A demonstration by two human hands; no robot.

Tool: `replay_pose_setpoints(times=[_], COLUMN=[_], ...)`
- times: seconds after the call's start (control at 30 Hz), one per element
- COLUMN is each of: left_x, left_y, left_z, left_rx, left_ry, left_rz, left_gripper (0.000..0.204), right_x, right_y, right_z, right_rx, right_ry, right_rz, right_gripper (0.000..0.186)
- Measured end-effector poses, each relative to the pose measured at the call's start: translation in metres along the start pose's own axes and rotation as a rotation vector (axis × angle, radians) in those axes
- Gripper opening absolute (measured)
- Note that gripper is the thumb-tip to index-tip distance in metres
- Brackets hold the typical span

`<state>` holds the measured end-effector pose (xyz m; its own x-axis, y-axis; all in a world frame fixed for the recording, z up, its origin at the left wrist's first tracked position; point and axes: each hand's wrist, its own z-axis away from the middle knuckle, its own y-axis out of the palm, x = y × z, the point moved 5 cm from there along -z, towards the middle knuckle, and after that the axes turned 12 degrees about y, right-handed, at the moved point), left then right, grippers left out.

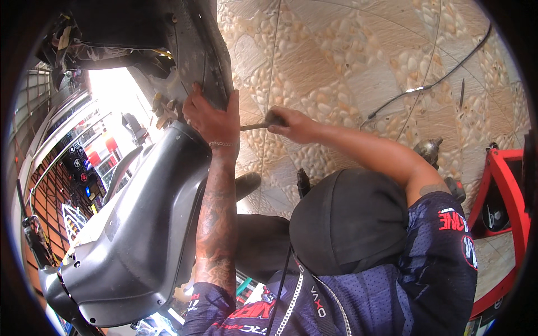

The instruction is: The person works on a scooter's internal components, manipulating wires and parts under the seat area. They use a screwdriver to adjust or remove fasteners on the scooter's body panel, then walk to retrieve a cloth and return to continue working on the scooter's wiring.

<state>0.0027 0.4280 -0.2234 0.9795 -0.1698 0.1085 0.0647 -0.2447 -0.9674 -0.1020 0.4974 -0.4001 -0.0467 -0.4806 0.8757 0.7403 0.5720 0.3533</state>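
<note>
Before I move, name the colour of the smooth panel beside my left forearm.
The smooth panel is black with a sheen; best seen in the head view.

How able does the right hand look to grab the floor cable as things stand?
Probably not without freeing itself first: the right hand is closed around a tool. Otherwise, nothing visible seems to block its way to the cable.

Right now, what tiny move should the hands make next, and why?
Perhaps slide the left hand a little up the dark panel, because the right hand holds a thin tool that points toward it, and I can't see the tool's tip.
</note>
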Motion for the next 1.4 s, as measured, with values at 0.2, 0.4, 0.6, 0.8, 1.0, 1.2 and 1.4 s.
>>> replay_pose_setpoints(times=[0.2, 0.4, 0.6, 0.8, 1.0, 1.2, 1.4], left_x=[0.003, 0.003, 0.004, 0.006, 0.006, 0.009, 0.011], left_y=[0.002, 0.002, 0.0, 0.001, -0.001, -0.002, -0.001], left_z=[0.002, -0.001, 0.0, 0.002, 0.002, 0.003, 0.006], left_rx=[0.024, 0.027, 0.066, 0.065, 0.042, 0.066, 0.076], left_ry=[-0.057, -0.04, -0.114, -0.114, -0.121, -0.18, -0.19], left_rz=[-0.017, -0.04, -0.024, -0.008, -0.037, -0.017, 0.025], left_gripper=[0.088, 0.089, 0.089, 0.09, 0.09, 0.092, 0.093], right_x=[-0.012, 0.0, 0.003, -0.007, -0.014, -0.019, -0.024], right_y=[0.013, 0.003, 0.007, 0.012, 0.015, 0.016, 0.014], right_z=[-0.008, -0.011, -0.01, -0.013, -0.017, -0.018, -0.021], right_rx=[0.11, 0.212, 0.347, 0.461, 0.605, 0.652, 0.636], right_ry=[0.113, 0.148, 0.266, 0.339, 0.506, 0.582, 0.639], right_rz=[-0.231, -0.148, -0.328, -0.551, -0.71, -0.785, -0.732], right_gripper=[0.032, 0.031, 0.03, 0.028, 0.03, 0.028, 0.029])
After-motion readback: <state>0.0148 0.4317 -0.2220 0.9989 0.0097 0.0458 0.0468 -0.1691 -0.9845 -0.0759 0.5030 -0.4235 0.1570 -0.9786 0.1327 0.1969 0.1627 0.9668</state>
